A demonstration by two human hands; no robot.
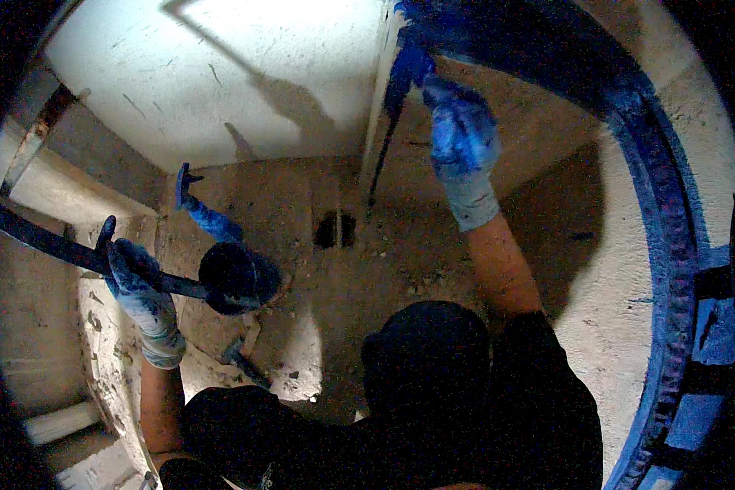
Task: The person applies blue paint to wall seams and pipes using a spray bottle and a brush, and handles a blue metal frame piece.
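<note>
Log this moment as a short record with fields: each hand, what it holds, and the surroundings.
left hand: in a paint-stained glove, gripping a dark bar
paint pot: dark, round, by the end of that bar
brush: blue, seen just above the pot
right hand: gloved, blue-smeared, raised to the blue-painted arch; whatever it holds is hidden
wall: pale, with the person's shadow on it
floor: dusty, with a small dark drain hole
</note>
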